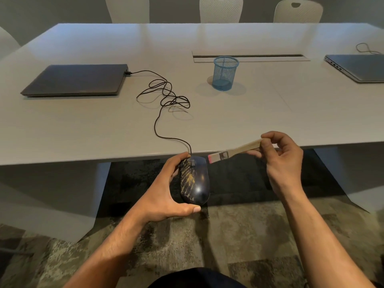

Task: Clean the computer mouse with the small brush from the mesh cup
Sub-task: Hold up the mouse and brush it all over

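The small brush (232,151) was already out of the mesh cup (224,72), which stood well beyond the mouse (196,180) on the desk (104,125). Yellowish dust streaked the mouse's left half, so the cleaning looked barely begun or only partly done. The left hand (166,190) gripped the mouse just off the desk's near edge, its long axis running away from the person, cable end farthest. The right hand (280,161) pinched the brush handle, bristles pointing left, close to the mouse's front.
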`<state>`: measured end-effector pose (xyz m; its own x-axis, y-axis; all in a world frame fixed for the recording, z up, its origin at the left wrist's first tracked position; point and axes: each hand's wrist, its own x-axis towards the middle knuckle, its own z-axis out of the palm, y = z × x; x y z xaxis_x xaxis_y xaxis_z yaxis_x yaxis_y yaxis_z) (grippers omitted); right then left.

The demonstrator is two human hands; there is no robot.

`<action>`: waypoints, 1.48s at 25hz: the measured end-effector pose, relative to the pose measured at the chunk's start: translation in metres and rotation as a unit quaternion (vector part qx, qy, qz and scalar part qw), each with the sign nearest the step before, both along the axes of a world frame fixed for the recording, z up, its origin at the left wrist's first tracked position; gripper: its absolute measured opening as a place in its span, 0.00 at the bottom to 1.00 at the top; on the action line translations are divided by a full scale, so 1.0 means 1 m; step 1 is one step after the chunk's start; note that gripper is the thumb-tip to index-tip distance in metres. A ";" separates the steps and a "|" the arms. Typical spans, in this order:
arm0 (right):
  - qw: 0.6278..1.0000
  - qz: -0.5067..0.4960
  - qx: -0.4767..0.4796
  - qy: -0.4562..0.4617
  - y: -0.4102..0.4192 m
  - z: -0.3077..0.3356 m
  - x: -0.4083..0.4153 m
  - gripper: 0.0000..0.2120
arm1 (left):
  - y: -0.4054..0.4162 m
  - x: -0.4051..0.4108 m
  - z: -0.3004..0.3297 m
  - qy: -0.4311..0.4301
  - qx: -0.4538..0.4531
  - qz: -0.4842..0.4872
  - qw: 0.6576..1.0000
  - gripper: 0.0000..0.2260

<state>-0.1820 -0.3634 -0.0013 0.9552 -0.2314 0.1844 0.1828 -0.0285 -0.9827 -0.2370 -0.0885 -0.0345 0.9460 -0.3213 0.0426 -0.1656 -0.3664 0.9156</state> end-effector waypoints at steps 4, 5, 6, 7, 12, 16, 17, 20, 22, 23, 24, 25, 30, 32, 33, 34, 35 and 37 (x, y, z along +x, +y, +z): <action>0.985 0.118 0.125 0.035 -0.012 -0.015 -0.015 0.06 | 0.006 -0.003 0.002 -0.009 0.001 0.011 1.000 0.50; 0.979 0.155 0.129 0.042 -0.010 -0.018 -0.020 0.07 | 0.007 -0.004 0.002 -0.010 0.004 0.012 1.000 0.50; 0.976 0.176 0.123 0.043 -0.007 -0.021 -0.022 0.08 | 0.008 -0.005 0.003 -0.011 0.006 0.011 1.000 0.50; 0.978 0.172 0.109 0.040 -0.003 -0.022 -0.020 0.08 | 0.009 -0.005 0.003 -0.012 0.008 0.009 1.000 0.50; 0.999 -0.023 0.026 0.027 0.016 -0.018 0.008 0.06 | 0.012 -0.008 0.004 -0.016 0.017 -0.003 1.000 0.50; 0.996 0.063 0.057 0.013 -0.006 -0.014 0.002 0.05 | 0.016 -0.010 0.004 -0.018 0.023 0.006 1.000 0.50; 0.991 0.118 0.068 0.009 -0.012 -0.010 -0.003 0.03 | 0.016 -0.011 0.004 -0.020 0.023 0.009 0.999 0.50; 0.983 0.183 0.021 -0.006 -0.008 -0.002 -0.009 0.04 | 0.013 -0.011 0.004 -0.025 0.028 0.010 0.999 0.50; 0.992 0.113 -0.047 -0.023 0.003 -0.002 -0.005 0.06 | 0.010 -0.011 0.004 -0.026 0.034 0.004 0.999 0.50; 0.995 0.062 -0.074 -0.026 0.010 0.000 -0.004 0.08 | 0.010 -0.010 0.003 -0.026 0.035 0.003 0.999 0.50; 0.995 0.012 -0.095 -0.029 0.013 0.003 -0.002 0.08 | 0.009 -0.011 0.003 -0.027 0.036 0.003 0.999 0.50; 0.994 -0.019 -0.106 -0.034 0.013 0.006 -0.002 0.08 | 0.009 -0.011 0.003 -0.028 0.037 0.004 0.999 0.50; 0.983 0.117 -0.108 -0.085 0.002 0.033 -0.014 0.07 | 0.008 -0.013 0.002 -0.027 0.035 0.014 0.999 0.50; 0.970 0.193 -0.116 -0.095 0.007 0.048 -0.015 0.07 | 0.006 -0.012 0.003 -0.023 0.037 0.009 0.999 0.50; 0.964 0.209 -0.136 -0.094 0.012 0.053 -0.014 0.07 | 0.005 -0.012 0.003 -0.022 0.038 0.005 0.999 0.50; 0.959 0.203 -0.172 -0.096 0.018 0.056 -0.010 0.08 | 0.004 -0.012 0.004 -0.021 0.038 0.002 0.999 0.50; 0.955 0.176 -0.214 -0.104 0.024 0.057 -0.005 0.08 | 0.003 -0.012 0.004 -0.021 0.040 -0.001 0.999 0.50; 0.943 0.100 -0.288 -0.133 0.036 0.059 0.005 0.08 | 0.001 -0.012 0.005 -0.023 0.044 -0.005 0.999 0.51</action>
